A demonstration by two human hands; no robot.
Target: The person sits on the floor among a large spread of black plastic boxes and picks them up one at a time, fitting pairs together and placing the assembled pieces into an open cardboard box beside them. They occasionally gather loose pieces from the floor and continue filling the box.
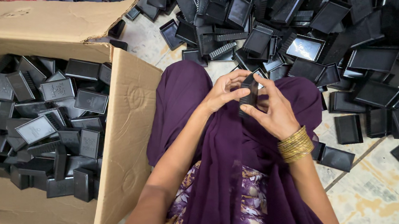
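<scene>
Where the view begins at the left, a cardboard box [127, 122] stands open on the floor, flaps up, nearly full of small black plastic cases [51, 119] lying loose at every angle; several show a pale printed label on a flat grey face, too small to tell apart.

Centre: the seated person, lap draped in purple cloth [232, 171]. Left hand [222, 93], fingers curled, thumb pressed against the upper edge of one black case [249, 95]. Right hand [275, 111], gold bangles [295, 144] at the wrist, pinching the same case from below and from the side. Both grips closed on it; the case is upright, held just above the knees, apart from both heaps. Judged step: fitting or checking the two halves of the case. A next move would call for a firm, even squeeze.

Right and top: a spread heap of black trays and lids [345, 55] on the mottled tile floor [375, 196], unlabelled, some glossy and catching light.
</scene>
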